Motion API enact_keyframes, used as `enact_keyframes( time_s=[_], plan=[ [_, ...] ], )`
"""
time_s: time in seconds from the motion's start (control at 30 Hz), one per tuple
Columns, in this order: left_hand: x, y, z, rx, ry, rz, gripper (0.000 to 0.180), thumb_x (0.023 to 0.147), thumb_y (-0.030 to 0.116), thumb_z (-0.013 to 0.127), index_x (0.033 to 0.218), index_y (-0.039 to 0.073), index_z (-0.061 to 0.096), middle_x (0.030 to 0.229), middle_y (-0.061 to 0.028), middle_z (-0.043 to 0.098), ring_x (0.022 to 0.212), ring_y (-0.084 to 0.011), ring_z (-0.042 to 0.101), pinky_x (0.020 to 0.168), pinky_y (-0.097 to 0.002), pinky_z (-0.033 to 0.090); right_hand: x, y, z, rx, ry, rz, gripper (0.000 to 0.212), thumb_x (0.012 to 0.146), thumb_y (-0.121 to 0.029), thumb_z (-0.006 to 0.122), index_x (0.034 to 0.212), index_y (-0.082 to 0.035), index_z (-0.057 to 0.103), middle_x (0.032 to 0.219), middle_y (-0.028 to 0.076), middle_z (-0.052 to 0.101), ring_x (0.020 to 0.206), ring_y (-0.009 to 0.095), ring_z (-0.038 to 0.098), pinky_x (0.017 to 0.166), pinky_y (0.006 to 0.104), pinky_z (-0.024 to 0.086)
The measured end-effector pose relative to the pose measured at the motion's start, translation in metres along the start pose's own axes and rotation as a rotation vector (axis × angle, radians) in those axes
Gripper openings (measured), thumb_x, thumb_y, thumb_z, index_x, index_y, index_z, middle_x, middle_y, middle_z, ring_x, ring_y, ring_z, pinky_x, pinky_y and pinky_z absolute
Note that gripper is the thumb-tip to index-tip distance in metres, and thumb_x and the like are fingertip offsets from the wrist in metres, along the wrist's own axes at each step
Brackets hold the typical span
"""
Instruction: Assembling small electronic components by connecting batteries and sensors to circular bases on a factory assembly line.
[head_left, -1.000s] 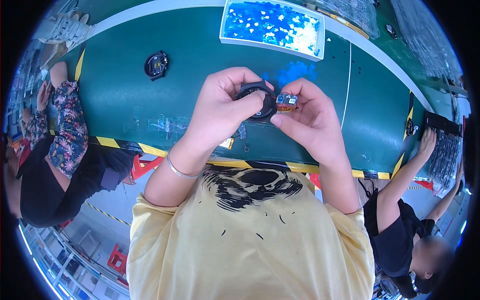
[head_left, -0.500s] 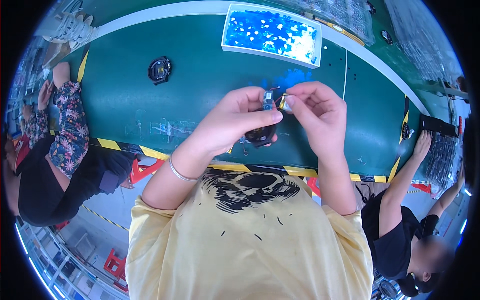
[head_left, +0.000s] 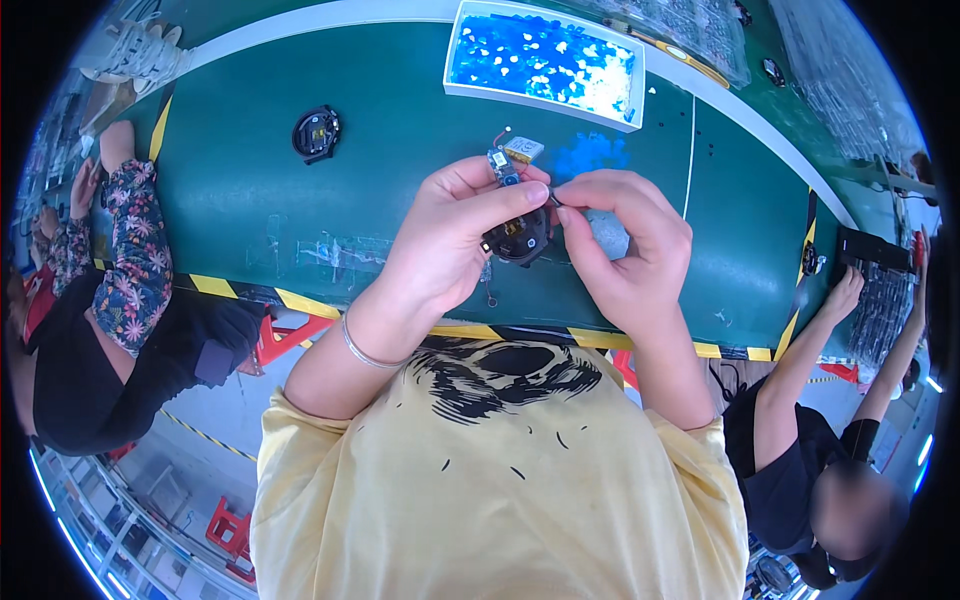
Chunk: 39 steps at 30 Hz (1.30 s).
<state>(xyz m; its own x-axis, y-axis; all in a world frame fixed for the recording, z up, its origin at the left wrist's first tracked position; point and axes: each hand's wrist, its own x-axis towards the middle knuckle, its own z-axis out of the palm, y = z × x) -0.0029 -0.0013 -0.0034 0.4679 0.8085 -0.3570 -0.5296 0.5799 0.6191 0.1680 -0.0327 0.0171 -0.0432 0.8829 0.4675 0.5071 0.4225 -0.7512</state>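
My left hand [head_left: 445, 225] is closed around a round black watch case [head_left: 520, 240], its open inner side facing up. The thumb also presses a small circuit board [head_left: 503, 168] that stands out past the fingers, with a thin red wire at its top. Just beyond that board sits a silver battery pack [head_left: 524, 149] with a yellowish edge; whether wires join the two is hidden. My right hand [head_left: 635, 240] pinches at the case's upper right edge, beside the left thumb tip. Something small and dark shows between its fingertips, too small to name.
A white box [head_left: 450, 85] of small blue and white pieces stands at the back. Blue bits [head_left: 590, 152] lie before it. Another black watch case [head_left: 317, 134] is at the left. Clear tape strips [head_left: 345, 252] cross the green table [head_left: 240, 190]. Co-workers sit on both sides.
My right hand has let go of the battery pack, which now sits beyond the circuit board. Its fingertips have come to the case's edge. My left hand has raised the case slightly.
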Motion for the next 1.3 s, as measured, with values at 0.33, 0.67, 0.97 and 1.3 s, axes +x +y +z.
enact_keyframes(
  time_s=[0.33,0.67,0.97,1.3],
  plan=[
    [-0.001,0.004,-0.006,0.135,-0.09,0.007,0.016,0.082,0.002,0.072,0.097,-0.002,0.068,0.089,-0.0083,0.069,0.081,-0.0164,0.067,0.076,-0.0273,0.053,0.005,0.008,0.001,-0.044,-0.032,0.051,0.014,0.069,0.003,0.068,0.08,-0.004,0.064,0.08,0.008,0.064,0.071,0.022,0.064,0.063,0.0304,0.052],
    [-0.001,0.014,-0.022,0.199,0.049,0.08,0.009,0.089,0.009,0.066,0.094,0.002,0.064,0.085,-0.0086,0.067,0.075,-0.0193,0.068,0.065,-0.0333,0.056,-0.015,0.035,-0.011,-0.433,-0.249,-0.111,0.016,0.071,0.003,0.067,0.086,-0.004,0.068,0.087,0.009,0.06,0.078,0.027,0.058,0.068,0.0366,0.049],
    [0.003,0.004,-0.007,0.123,0.024,-0.025,0.017,0.085,0.011,0.072,0.097,0.0,0.067,0.085,-0.0072,0.069,0.071,-0.0131,0.066,0.065,-0.0249,0.053,-0.004,-0.006,-0.003,-0.079,-0.063,0.015,0.021,0.071,-0.001,0.075,0.091,-0.005,0.069,0.086,0.009,0.069,0.075,0.024,0.067,0.067,0.0329,0.052],
    [-0.005,0.009,0.003,0.245,-0.075,-0.07,0.032,0.091,-0.001,0.054,0.123,-0.003,0.053,0.108,-0.0128,0.065,0.086,-0.0217,0.07,0.069,-0.0345,0.063,-0.003,0.005,-0.005,0.062,0.041,0.22,0.014,0.073,0.002,0.072,0.086,-0.001,0.069,0.079,0.009,0.068,0.067,0.017,0.068,0.063,0.0259,0.053]
  ],
)
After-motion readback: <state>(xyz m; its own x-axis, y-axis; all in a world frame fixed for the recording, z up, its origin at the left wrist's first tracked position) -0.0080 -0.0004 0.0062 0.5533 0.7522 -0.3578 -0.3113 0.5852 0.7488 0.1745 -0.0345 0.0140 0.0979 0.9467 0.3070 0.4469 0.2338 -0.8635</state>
